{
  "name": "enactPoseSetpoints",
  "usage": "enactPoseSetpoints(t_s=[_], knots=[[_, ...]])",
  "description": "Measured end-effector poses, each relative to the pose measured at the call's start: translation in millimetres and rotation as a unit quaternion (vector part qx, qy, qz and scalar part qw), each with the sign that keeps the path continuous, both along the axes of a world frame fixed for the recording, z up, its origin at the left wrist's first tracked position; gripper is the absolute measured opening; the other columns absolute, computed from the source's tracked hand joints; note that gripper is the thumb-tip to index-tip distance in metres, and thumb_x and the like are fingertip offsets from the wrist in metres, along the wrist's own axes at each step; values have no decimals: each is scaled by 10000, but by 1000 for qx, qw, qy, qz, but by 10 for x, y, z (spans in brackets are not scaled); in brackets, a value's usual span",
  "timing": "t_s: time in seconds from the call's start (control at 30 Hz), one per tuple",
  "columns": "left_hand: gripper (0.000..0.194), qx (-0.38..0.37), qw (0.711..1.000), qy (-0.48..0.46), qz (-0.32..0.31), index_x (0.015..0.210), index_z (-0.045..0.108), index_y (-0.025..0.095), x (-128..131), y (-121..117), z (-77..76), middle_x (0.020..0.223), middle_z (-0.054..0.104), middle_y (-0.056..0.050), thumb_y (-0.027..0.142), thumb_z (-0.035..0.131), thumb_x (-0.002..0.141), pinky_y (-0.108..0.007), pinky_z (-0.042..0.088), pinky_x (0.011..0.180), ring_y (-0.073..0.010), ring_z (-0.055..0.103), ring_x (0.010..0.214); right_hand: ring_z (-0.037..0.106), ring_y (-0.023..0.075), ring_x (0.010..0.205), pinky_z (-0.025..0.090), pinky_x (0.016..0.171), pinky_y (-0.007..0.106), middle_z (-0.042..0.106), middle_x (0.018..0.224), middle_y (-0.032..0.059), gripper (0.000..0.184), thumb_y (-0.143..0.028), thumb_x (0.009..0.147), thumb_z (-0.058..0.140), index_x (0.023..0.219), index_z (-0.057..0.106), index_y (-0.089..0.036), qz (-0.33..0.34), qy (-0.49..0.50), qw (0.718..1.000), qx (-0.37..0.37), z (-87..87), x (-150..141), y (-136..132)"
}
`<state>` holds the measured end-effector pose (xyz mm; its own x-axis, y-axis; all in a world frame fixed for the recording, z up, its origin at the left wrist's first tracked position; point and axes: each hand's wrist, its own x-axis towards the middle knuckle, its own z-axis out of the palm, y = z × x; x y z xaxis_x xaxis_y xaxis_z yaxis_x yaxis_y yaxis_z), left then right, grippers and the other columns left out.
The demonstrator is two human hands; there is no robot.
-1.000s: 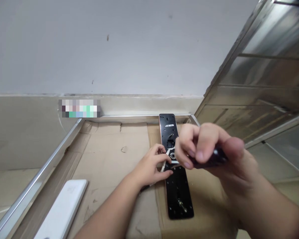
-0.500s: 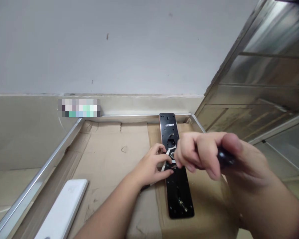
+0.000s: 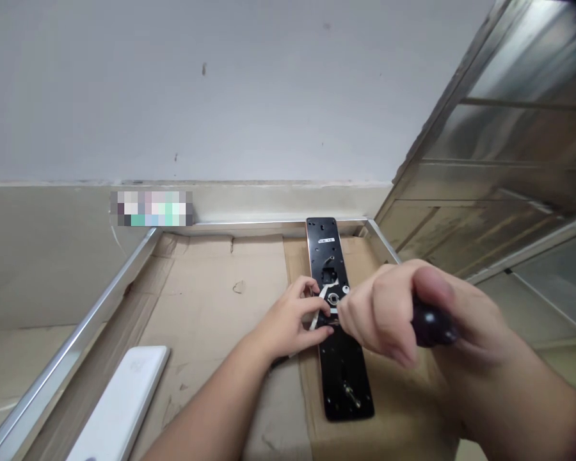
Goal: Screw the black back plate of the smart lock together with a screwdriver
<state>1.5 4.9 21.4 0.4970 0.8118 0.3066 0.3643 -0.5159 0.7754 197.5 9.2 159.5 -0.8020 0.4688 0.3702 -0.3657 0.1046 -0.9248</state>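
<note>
**Door-lock plate (image 3: 343, 378) lies flat on cardboard sheet, both hands at its centre**

The plate is long and black with a copper-coloured edge. It lies on the cardboard sheet (image 3: 211, 301), running away from the person, its far end just short of a metal edge strip (image 3: 278, 223). It carries a square opening (image 3: 329, 275), a round hub (image 3: 333, 298) and a small brass fitting (image 3: 350, 394) near the near end. A flat white ribbon cable (image 3: 322, 295) crosses the plate beside the hub.

The left hand (image 3: 288, 320) is pinched together, with thumb and fingers closed on the ribbon cable at the plate's middle. The right hand (image 3: 403, 314) is closed around a black screwdriver handle (image 3: 432, 324) and lies just beside the left hand, over the plate's right edge. Its fingertips are bunched at the hub, and the shaft is hidden behind them. Contact with the plate cannot be confirmed.

A white rectangular panel (image 3: 118, 403) lies on the cardboard, well to the left of the plate. A glazed metal-framed door (image 3: 499, 141) stands at right, and a grey wall (image 3: 221, 96) rises beyond.
</note>
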Motion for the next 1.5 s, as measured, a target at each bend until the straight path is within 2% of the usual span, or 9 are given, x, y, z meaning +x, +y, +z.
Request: enactPoseSetpoints(t_s=[0.2,0.4,0.67,0.97,1.07,1.13,1.27,1.4,1.5], knots=[[210,6,1000,-1,-12,1035,701,233,-3,-2,24,1197,472,-86,296,732,837,-401,472,1036,-227,539,1111,286,89,412,334,519,262,320,451,-49,664,-606,1029,117,712,530,-193,-13,70,993,-97,53,-32,39],[233,9,1000,-8,-26,1027,671,229,-12,3,24,1203,442,-79,230,725,800,-405,463,1033,-224,527,1118,256,89,362,310,464,255,267,408,-56,682,-670,996,79,666,453,-205,-21,91,992,-90,158,59,172],[139,7,999,-23,-28,980,666,215,-19,7,18,1182,454,-76,203,668,842,-404,467,1014,-210,539,1073,238,104,349,286,431,263,233,401,-58,667,-673,999,130,683,513,-227,-38,101,989,-97,161,96,247],[66,12,998,-57,-19,937,674,196,-32,15,52,1159,494,-88,235,639,896,-390,475,993,-215,550,1101,203,78,329,257,417,251,192,386,-80,538,-595,1013,320,645,452,-226,-97,117,981,-118,217,195,254],[62,23,996,-75,35,895,656,191,-74,50,57,1101,540,-80,232,610,903,-364,478,964,-206,575,1057,140,62,338,213,450,260,158,396,-90,512,-564,1007,369,629,434,-226,-195,134,963,-131,264,297,262],[88,14,991,-58,121,874,635,196,-144,103,34,1014,578,-63,243,573,914,-324,493,855,-185,593,936,116,61,368,190,467,272,175,425,-90,478,-559,995,392,652,461,-233,-245,145,951,-121,277,361,300],[104,-41,953,102,284,795,601,210,-369,246,-68,868,633,-38,263,560,874,-299,446,696,-181,584,758,112,74,434,180,484,293,210,482,-81,393,-574,933,491,719,495,-244,-261,152,949,-93,237,455,461],[131,-135,890,282,332,733,600,228,-548,344,-164,802,686,-55,285,541,836,-309,401,641,-229,627,743,163,90,490,173,487,274,255,558,-67,363,-561,881,583,747,482,-239,-305,97,928,-193,106,508,694],[160,-170,860,318,360,751,622,233,-607,385,-214,788,706,-82,318,521,842,-319,398,630,-269,657,759,185,78,492,149,461,246,262,571,-72,332,-360,789,728,725,435,-219,-353,35,896,-267,-64,503,880]])
